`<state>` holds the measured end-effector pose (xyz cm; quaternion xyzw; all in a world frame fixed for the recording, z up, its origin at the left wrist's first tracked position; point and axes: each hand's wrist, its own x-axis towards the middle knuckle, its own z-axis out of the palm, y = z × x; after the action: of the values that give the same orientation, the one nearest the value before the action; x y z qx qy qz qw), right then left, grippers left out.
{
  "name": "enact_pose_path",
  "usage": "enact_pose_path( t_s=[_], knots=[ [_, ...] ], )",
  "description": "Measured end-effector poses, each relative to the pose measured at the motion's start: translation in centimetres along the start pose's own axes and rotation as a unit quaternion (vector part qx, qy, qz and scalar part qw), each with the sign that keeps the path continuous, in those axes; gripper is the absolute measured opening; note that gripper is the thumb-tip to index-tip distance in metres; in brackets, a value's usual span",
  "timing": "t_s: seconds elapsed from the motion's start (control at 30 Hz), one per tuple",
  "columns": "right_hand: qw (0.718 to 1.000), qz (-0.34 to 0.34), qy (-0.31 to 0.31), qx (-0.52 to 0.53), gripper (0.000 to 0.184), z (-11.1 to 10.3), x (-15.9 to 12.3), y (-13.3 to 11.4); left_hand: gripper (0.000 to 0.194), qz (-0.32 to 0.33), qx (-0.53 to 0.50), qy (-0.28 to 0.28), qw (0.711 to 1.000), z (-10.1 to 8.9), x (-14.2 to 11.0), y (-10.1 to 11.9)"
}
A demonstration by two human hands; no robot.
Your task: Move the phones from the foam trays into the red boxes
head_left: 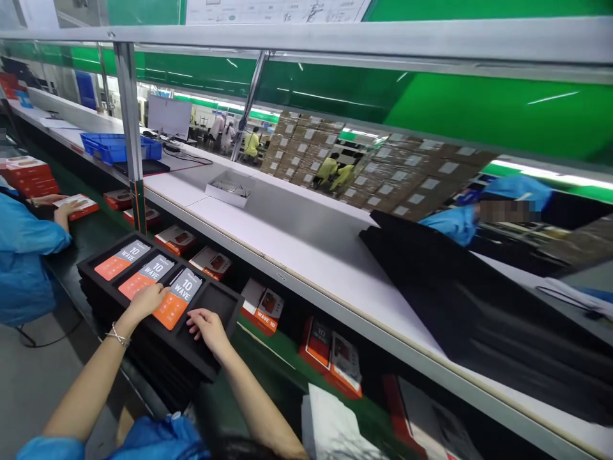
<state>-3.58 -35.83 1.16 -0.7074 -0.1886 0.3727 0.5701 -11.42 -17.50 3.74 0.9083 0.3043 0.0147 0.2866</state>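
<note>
A black compartment tray (158, 300) lies on top of a stack of similar black trays, left of the white bench. Three orange-and-grey "10 WAVE" boxes (148, 276) sit in its compartments, and one compartment (211, 305) at the right end shows no box. My left hand (143, 303) lies flat with its fingertips against the nearest box (175, 299), a bracelet on the wrist. My right hand (207, 329) rests on the tray's divider beside that box, fingers spread, holding nothing.
A co-worker's blue sleeve (23, 262) and hand hold a red box (74, 207) at the left. Red-and-white boxes (262, 305) line the shelf below the white bench (297, 236). A large black sheet (479, 306) lies on the bench at the right.
</note>
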Motion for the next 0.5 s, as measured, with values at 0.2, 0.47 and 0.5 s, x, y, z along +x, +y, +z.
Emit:
enact_pose_path(
  t_s=[0.2,0.47,0.5],
  knots=[
    [0.996,0.015,0.028,0.079,0.055,1.2,-1.0,0.3,0.036,0.071,-0.075,0.044,0.994,-0.5,-2.0,1.6],
    [0.974,-0.075,0.061,0.207,0.060,-0.2,-4.6,0.3,0.039,0.113,-0.241,0.027,0.964,0.7,-5.9,5.0],
    [0.971,-0.072,0.073,0.215,0.058,-1.2,-5.6,0.5,0.042,0.110,-0.261,-0.012,0.959,1.0,-5.6,5.2]
  ],
)
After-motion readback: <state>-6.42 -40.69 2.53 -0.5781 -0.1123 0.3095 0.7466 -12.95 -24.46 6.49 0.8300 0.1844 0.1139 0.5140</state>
